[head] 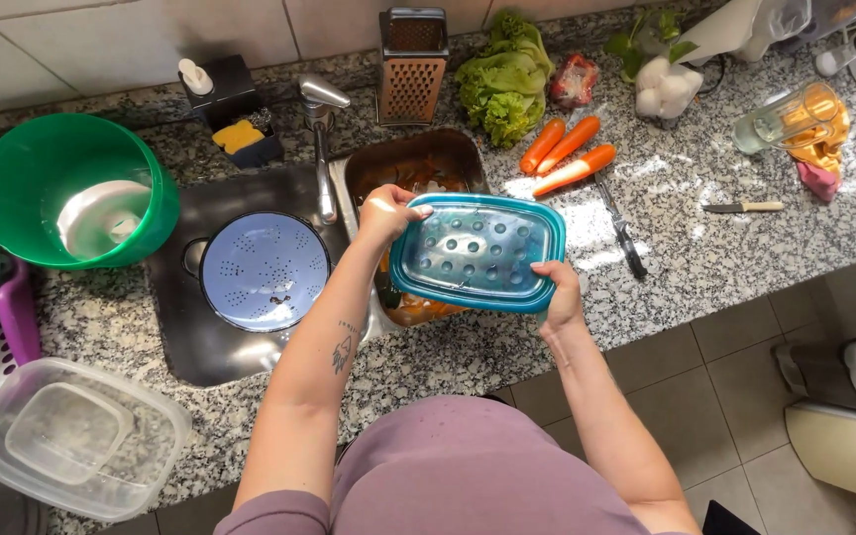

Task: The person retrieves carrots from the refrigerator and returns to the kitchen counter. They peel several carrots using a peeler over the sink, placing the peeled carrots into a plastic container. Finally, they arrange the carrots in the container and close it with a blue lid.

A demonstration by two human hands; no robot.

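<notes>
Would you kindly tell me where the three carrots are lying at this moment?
In the head view, the three carrots lie on the granite counter right of the sink, just below the lettuce and above the black-handled peeler.

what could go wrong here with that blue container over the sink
The container is held tilted by just its two short ends, left hand and right hand; if wet, it could slip into the sink. Part of it hangs over the counter edge, so spills could reach the floor. The peeler and carrots lie close by and might get knocked.
</notes>
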